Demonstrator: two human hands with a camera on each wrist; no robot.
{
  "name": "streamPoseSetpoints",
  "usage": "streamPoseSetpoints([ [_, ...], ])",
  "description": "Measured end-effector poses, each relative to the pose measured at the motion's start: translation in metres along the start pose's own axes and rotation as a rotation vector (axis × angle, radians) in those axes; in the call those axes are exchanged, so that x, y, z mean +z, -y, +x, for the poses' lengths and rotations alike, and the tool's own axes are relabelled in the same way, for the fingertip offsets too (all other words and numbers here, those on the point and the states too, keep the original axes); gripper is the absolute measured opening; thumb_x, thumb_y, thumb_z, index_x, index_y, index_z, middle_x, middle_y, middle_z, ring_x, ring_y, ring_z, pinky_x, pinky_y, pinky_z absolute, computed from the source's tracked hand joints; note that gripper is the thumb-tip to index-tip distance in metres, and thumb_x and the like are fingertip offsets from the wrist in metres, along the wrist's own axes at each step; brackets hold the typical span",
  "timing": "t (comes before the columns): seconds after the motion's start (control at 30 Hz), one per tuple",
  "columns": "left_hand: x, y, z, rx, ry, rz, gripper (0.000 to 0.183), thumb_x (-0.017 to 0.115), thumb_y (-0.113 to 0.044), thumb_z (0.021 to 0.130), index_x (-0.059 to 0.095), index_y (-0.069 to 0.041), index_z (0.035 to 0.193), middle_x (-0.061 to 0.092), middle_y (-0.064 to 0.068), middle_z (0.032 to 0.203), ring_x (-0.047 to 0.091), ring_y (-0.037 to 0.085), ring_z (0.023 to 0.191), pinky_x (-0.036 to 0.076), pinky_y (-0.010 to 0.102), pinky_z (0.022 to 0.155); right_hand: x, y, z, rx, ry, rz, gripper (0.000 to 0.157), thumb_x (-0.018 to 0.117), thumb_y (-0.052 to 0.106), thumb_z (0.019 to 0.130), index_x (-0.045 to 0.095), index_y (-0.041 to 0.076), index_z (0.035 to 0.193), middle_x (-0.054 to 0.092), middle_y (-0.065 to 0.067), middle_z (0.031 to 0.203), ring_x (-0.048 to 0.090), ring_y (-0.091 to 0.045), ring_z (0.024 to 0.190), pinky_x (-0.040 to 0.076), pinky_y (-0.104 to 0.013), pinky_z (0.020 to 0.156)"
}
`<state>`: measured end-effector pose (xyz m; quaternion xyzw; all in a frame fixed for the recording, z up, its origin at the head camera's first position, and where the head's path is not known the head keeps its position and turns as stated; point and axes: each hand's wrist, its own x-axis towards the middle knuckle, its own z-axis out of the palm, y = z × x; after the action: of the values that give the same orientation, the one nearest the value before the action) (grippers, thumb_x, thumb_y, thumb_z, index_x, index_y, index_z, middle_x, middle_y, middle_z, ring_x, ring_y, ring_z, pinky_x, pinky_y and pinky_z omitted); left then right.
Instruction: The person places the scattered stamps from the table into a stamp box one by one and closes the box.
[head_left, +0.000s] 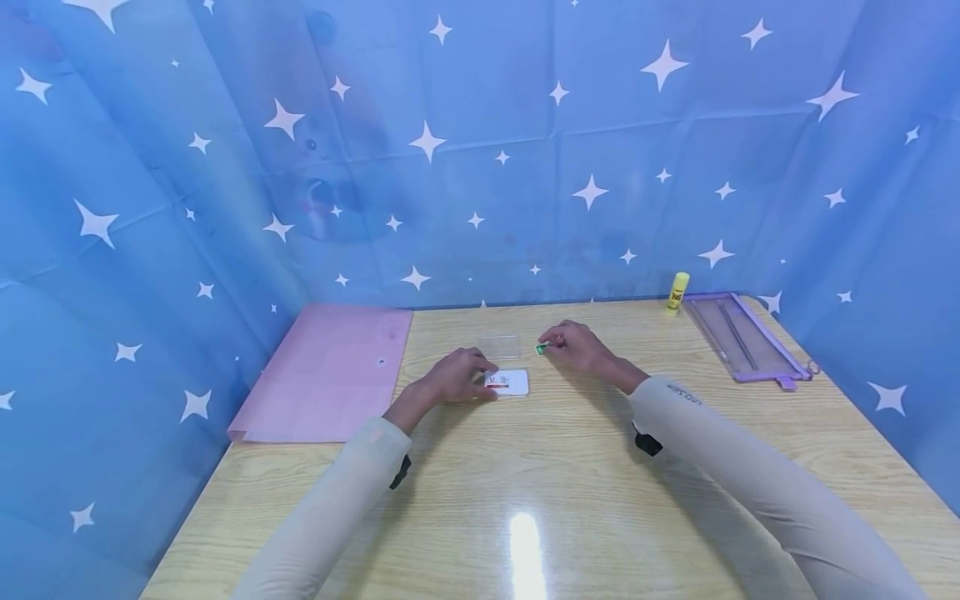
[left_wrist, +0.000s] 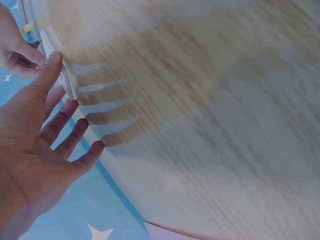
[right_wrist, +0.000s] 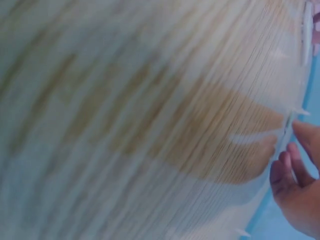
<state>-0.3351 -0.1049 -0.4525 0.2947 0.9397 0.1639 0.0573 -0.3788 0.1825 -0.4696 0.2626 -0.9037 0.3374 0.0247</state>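
At the middle of the wooden table, a small flat white box or card stack, with dark and red print, lies in front of a clear plastic case or lid. My left hand grips its left end; the left wrist view has the thumb on the layered white edge and the other fingers of the left hand spread along the table. To the right, my right hand pinches a small green-and-white card between thumb and fingertips, low over the table. Its thumb and fingers nearly meet in the right wrist view.
A pink folder lies at the left. Toward the back right stands a yellow glue stick, beside a purple-edged mesh zip pouch with thin rods inside. A blue star-patterned curtain hangs along the table's back and sides.
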Motion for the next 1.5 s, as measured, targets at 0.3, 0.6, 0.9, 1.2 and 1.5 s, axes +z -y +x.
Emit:
streamPoseSetpoints([
  [0.3, -0.001, -0.001, 0.001, 0.009, 0.0, -0.01, 0.055, 0.084, -0.036, 0.089, 0.07, -0.012, 0.136, 0.067, 0.007, 0.124, 0.061, 0.02, 0.108, 0.051, 0.037, 0.096, 0.0, 0.004, -0.002, 0.015, 0.016, 0.006, 0.024, 0.067, 0.007, 0.101, 0.071, -0.008, 0.119, 0.067, -0.021, 0.11, 0.064, -0.034, 0.101, 0.054, -0.05, 0.088],
  [0.6, -0.004, -0.002, 0.0, 0.024, -0.007, -0.008, 0.054, 0.085, -0.035, 0.089, 0.07, -0.012, 0.135, 0.067, 0.008, 0.125, 0.061, 0.022, 0.11, 0.051, 0.037, 0.097, 0.0, 0.007, 0.004, 0.029, 0.029, -0.063, 0.026, 0.072, 0.008, 0.098, 0.071, -0.006, 0.12, 0.068, -0.019, 0.106, 0.064, -0.032, 0.098, 0.054, -0.048, 0.087],
  [0.9, -0.004, -0.002, 0.0, 0.034, -0.019, -0.024, 0.053, 0.085, -0.033, 0.088, 0.071, -0.011, 0.133, 0.068, 0.009, 0.124, 0.062, 0.023, 0.11, 0.051, 0.039, 0.097, 0.001, 0.007, 0.002, 0.029, 0.055, -0.044, 0.026, 0.07, 0.007, 0.099, 0.07, -0.008, 0.121, 0.066, -0.022, 0.109, 0.065, -0.033, 0.098, 0.056, -0.046, 0.086],
  [1.2, -0.002, 0.0, 0.001, 0.038, -0.019, -0.014, 0.052, 0.086, -0.034, 0.087, 0.072, -0.011, 0.132, 0.069, 0.009, 0.124, 0.062, 0.023, 0.11, 0.051, 0.039, 0.098, 0.001, 0.008, -0.002, -0.004, 0.065, -0.105, 0.024, 0.071, 0.008, 0.098, 0.073, -0.007, 0.117, 0.07, -0.016, 0.104, 0.064, -0.031, 0.099, 0.055, -0.046, 0.087],
  [1.5, -0.001, 0.0, 0.002, 0.016, -0.011, -0.019, 0.053, 0.087, -0.034, 0.087, 0.072, -0.012, 0.133, 0.069, 0.008, 0.125, 0.061, 0.021, 0.109, 0.05, 0.037, 0.098, 0.0, 0.009, -0.005, -0.068, 0.069, -0.121, 0.02, 0.071, 0.006, 0.098, 0.074, -0.007, 0.113, 0.072, -0.018, 0.103, 0.065, -0.033, 0.1, 0.056, -0.046, 0.088],
])
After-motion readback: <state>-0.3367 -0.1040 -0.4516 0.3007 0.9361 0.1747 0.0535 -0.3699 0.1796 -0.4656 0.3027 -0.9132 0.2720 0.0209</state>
